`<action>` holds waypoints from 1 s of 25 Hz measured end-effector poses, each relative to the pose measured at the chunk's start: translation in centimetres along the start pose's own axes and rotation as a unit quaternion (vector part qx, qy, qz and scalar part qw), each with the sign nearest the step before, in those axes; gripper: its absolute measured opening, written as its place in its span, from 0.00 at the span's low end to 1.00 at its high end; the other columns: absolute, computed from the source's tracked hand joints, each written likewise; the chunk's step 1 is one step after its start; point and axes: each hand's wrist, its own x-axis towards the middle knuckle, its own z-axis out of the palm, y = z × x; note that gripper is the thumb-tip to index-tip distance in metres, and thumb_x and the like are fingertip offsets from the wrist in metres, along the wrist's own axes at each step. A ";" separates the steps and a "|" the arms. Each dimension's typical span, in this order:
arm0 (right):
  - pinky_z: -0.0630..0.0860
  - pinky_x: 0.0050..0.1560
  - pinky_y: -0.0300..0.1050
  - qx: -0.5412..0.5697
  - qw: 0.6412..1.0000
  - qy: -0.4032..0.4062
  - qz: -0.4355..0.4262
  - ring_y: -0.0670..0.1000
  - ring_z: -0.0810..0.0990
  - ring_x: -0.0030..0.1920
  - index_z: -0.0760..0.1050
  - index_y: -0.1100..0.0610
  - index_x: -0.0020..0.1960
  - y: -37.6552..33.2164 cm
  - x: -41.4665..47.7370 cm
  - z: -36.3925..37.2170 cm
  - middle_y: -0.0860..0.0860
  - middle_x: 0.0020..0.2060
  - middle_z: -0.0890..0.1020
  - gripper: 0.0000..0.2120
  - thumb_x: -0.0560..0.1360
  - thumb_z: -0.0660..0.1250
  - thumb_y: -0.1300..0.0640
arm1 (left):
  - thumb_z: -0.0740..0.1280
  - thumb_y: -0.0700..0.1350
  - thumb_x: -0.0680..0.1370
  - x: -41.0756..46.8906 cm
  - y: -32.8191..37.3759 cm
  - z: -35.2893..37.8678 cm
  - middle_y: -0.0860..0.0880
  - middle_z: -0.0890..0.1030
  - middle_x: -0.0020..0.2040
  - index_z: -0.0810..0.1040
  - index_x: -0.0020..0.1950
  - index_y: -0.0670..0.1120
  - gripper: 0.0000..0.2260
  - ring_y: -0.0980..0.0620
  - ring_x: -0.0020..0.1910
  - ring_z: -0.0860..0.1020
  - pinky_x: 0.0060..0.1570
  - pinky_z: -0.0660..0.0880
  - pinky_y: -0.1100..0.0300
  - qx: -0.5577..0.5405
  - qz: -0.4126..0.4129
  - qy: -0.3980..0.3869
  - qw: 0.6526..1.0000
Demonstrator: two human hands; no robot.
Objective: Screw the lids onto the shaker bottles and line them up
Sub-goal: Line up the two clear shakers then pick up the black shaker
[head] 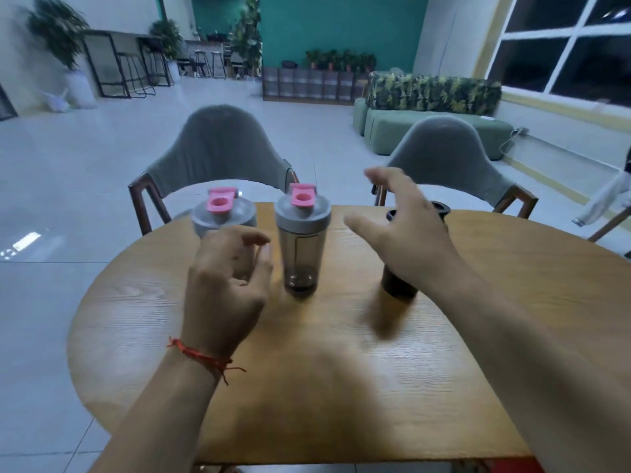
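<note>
Three shaker bottles stand in a row on the wooden table (307,370). The left bottle (223,216) and the middle bottle (301,240) are smoky and clear, each with a grey lid and a pink flip cap. The right bottle (397,285) is dark with a black lid, mostly hidden behind my right hand. My left hand (227,278) hovers in front of the left bottle, fingers curled and apart, holding nothing. My right hand (406,233) is spread open over the dark bottle, blurred; I cannot tell whether it touches it.
Two grey padded chairs (218,148) (444,151) stand at the table's far side. A green sofa (426,128) sits beyond at the right, under a window. The table's rounded edge curves away at the left.
</note>
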 end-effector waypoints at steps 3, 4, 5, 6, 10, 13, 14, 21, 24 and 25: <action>0.65 0.59 0.24 -0.040 0.990 -0.099 -0.093 0.46 0.77 0.69 0.75 0.50 0.77 -4.6 3.0 4.0 0.46 0.70 0.81 0.29 0.78 0.78 0.50 | 0.70 0.39 0.83 0.4 -2.4 -2.3 0.45 0.84 0.50 0.82 0.55 0.43 0.03 0.45 0.50 0.82 0.50 0.81 0.44 -0.020 -0.053 0.074 0.996; 0.64 0.58 0.22 -0.052 0.983 -0.134 -0.113 0.46 0.77 0.69 0.76 0.50 0.77 -6.0 3.9 5.2 0.47 0.71 0.81 0.29 0.78 0.78 0.49 | 0.69 0.39 0.83 0.4 -2.9 -2.8 0.45 0.85 0.51 0.82 0.55 0.43 0.03 0.46 0.50 0.82 0.50 0.81 0.44 -0.025 -0.066 0.084 0.994; 0.65 0.60 0.24 -0.066 0.975 -0.167 -0.131 0.45 0.76 0.68 0.75 0.50 0.77 -7.2 4.8 6.3 0.47 0.72 0.81 0.30 0.78 0.79 0.48 | 0.69 0.40 0.83 0.6 -3.4 -3.3 0.46 0.85 0.51 0.81 0.56 0.43 0.03 0.46 0.51 0.82 0.50 0.81 0.46 -0.028 -0.075 0.086 0.993; 0.69 0.65 0.31 -0.083 0.965 -0.199 -0.146 0.44 0.75 0.67 0.74 0.50 0.78 -8.4 5.6 7.3 0.47 0.74 0.80 0.32 0.77 0.79 0.46 | 0.70 0.40 0.83 0.7 -3.7 -3.7 0.46 0.85 0.52 0.81 0.57 0.45 0.04 0.46 0.52 0.82 0.50 0.81 0.47 -0.033 -0.079 0.083 0.993; 0.73 0.71 0.51 -0.179 0.913 -0.342 -0.135 0.53 0.75 0.74 0.64 0.44 0.85 -11.8 8.6 10.7 0.48 0.80 0.74 0.47 0.72 0.80 0.35 | 0.71 0.39 0.82 1.8 -5.1 -4.8 0.49 0.83 0.55 0.76 0.58 0.53 0.11 0.48 0.55 0.82 0.49 0.82 0.52 -0.049 -0.146 0.087 0.984; 0.74 0.66 0.51 -0.253 0.875 -0.388 -0.141 0.55 0.76 0.71 0.64 0.43 0.84 -12.3 9.6 12.9 0.47 0.73 0.77 0.48 0.71 0.81 0.35 | 0.70 0.38 0.83 2.2 -6.7 -5.5 0.53 0.83 0.55 0.75 0.60 0.54 0.13 0.55 0.56 0.83 0.49 0.80 0.59 -0.049 -0.210 0.063 0.974; 0.75 0.64 0.51 -0.256 0.875 -0.383 -0.148 0.55 0.77 0.68 0.66 0.43 0.83 -12.2 9.7 13.4 0.46 0.69 0.77 0.46 0.70 0.82 0.36 | 0.71 0.38 0.83 2.2 -7.4 -5.9 0.55 0.83 0.55 0.75 0.60 0.55 0.13 0.58 0.56 0.82 0.49 0.78 0.61 -0.045 -0.231 0.046 0.971; 0.84 0.40 0.43 -0.202 0.904 -0.358 -0.118 0.53 0.84 0.51 0.64 0.50 0.82 -13.4 16.0 17.1 0.51 0.65 0.78 0.45 0.73 0.84 0.43 | 0.70 0.44 0.85 2.5 -11.0 -7.5 0.57 0.81 0.56 0.75 0.66 0.52 0.11 0.65 0.53 0.79 0.47 0.73 0.67 -0.048 -0.373 0.033 0.926; 0.89 0.45 0.50 -0.184 0.911 -0.354 -0.101 0.55 0.86 0.52 0.64 0.51 0.82 -13.7 19.2 20.8 0.53 0.65 0.76 0.46 0.72 0.85 0.48 | 0.70 0.46 0.86 2.5 -12.2 -7.5 0.60 0.80 0.55 0.75 0.66 0.53 0.10 0.65 0.52 0.78 0.49 0.74 0.62 -0.046 -0.392 0.024 0.918; 0.90 0.46 0.51 -0.186 0.913 -0.348 -0.101 0.56 0.85 0.53 0.64 0.51 0.83 -13.7 20.1 22.2 0.53 0.66 0.76 0.47 0.72 0.85 0.48 | 0.69 0.46 0.86 2.5 -12.7 -7.5 0.60 0.80 0.55 0.75 0.66 0.53 0.10 0.65 0.52 0.78 0.51 0.74 0.60 -0.042 -0.401 0.015 0.915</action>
